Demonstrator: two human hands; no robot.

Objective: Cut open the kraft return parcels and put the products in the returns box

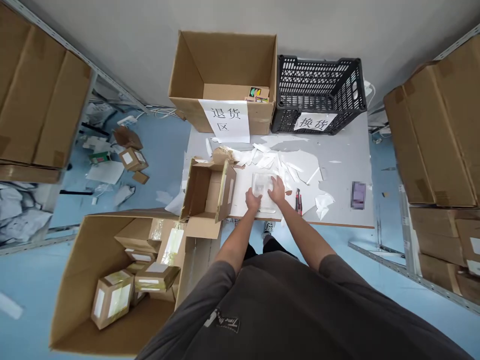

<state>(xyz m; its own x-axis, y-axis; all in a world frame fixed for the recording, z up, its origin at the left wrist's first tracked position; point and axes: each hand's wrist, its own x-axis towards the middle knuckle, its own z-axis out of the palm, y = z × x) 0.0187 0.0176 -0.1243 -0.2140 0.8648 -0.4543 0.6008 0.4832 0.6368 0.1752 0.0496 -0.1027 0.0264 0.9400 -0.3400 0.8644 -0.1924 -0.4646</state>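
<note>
A pale, see-through flat package is at the front of the table, its contents too faint to make out. My left hand is closed on its near left edge. On the right side, my right hand grips the same package, thumb on top. Just left of my hands stands an open cardboard box, flaps spread. Torn white paper scraps lie beyond the package. Red-and-black pens or cutters rest right of my right hand.
At the back stand a large cardboard box with a paper sign and a black plastic crate. A big carton of small taped boxes is at lower left. A purple item lies on the table's right. Shelves with cartons flank both sides.
</note>
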